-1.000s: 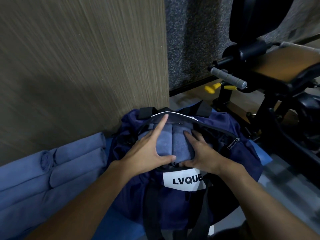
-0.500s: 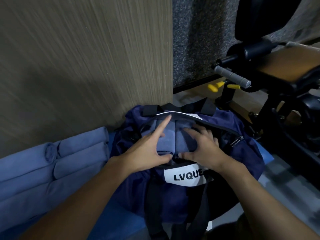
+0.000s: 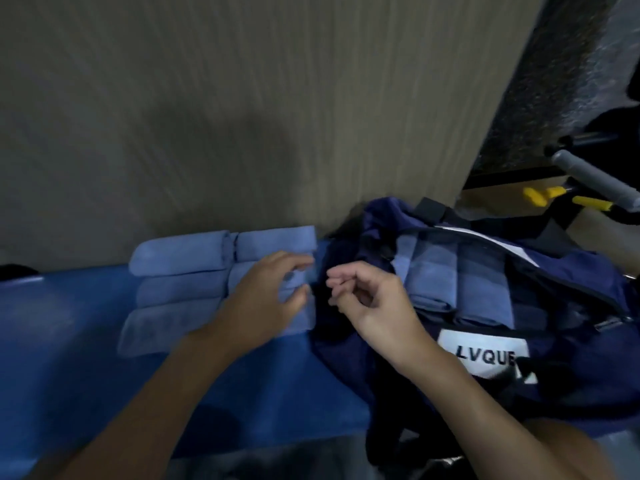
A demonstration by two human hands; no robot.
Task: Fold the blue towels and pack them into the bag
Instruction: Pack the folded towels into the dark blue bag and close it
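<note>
My left hand (image 3: 266, 303) is over the right end of the folded light-blue cloth towels (image 3: 180, 254), which lie in rows on the blue counter (image 3: 69, 341) against the wood-grain wall (image 3: 242, 116); its fingers (image 3: 304, 265) are half curved, with the thumb below, around the end of the middle towel (image 3: 294, 282); because of the blur I cannot say if they already touch it, and nothing is lifted. My right hand (image 3: 370, 303) hangs over the left edge of the dark navy fabric duffel bag (image 3: 571, 358), its fingers loosely curled and holding nothing. The bag stands open just beside the towels; several light-blue towels (image 3: 433, 275) are packed inside it, side by side, above the white label (image 3: 485, 355).

I judge that the step in hand is to take the next towel. To do it well, I would close the whole left hand around the towel and not only pinch its end, so that the fold does not open; I would lift it straight, away from its neighbours, so that they are not pulled along. The right hand can hold the bag mouth wide; the free place seems to be on the right side of the packed towels, and the new one should go in parallel to them.
</note>
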